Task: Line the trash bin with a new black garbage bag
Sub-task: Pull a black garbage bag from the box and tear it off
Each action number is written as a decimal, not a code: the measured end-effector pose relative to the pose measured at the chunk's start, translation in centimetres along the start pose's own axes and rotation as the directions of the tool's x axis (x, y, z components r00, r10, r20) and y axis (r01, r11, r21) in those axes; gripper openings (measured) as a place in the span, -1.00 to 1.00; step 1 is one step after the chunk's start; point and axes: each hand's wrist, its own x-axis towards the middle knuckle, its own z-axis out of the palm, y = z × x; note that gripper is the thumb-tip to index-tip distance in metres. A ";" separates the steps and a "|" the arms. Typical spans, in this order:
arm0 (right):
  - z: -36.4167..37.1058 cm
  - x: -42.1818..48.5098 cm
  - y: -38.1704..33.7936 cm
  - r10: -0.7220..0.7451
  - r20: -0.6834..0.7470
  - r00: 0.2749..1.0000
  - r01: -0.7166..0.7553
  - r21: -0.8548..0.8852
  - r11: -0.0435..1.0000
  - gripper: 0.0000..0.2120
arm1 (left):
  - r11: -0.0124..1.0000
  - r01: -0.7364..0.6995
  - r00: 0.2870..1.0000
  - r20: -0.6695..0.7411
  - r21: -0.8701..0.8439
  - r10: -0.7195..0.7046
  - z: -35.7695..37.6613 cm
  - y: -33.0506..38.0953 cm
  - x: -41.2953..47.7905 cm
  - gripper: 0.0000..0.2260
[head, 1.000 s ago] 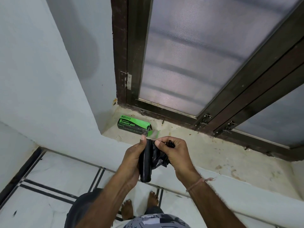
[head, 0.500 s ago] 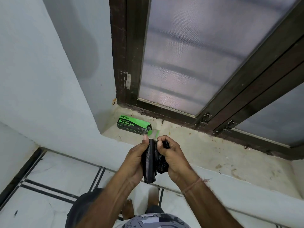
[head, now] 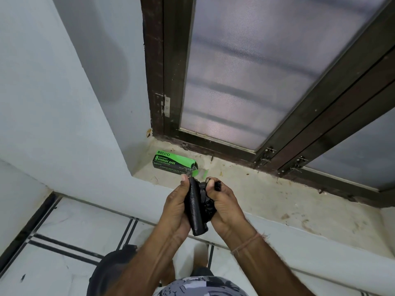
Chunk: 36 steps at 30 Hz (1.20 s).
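Separating one bag is the step: the left hand (head: 177, 207) grips the black roll (head: 195, 208), the right hand (head: 224, 207) pinches its crumpled loose end (head: 206, 207), and next comes tearing it free.

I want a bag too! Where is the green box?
In the head view, the green box lies on the ledge, in its left corner, just beyond the left hand.

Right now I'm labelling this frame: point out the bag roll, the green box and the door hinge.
bag roll (head: 195, 207), head view, middle of the roll.
green box (head: 171, 164), head view, printed front face.
door hinge (head: 166, 107), head view, metal plate.
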 end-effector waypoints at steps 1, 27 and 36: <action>0.0 0.0 -0.3 0.007 -0.008 1.000 -0.007 0.047 0.999 -0.82 | 1.000 -0.004 1.000 -0.004 -0.027 0.004 -0.1 0.2 0.2 -0.55; -2.0 -0.3 -2.1 -0.040 0.263 0.964 0.181 -0.538 0.823 -0.69 | 0.976 -0.173 0.982 0.051 -0.136 0.181 -2.6 2.5 3.4 -0.75; -2.2 0.8 -1.3 -0.146 0.286 0.947 0.268 -0.451 0.851 -0.78 | 0.972 -0.166 0.975 0.120 -0.164 0.187 -2.1 2.2 4.7 -0.72</action>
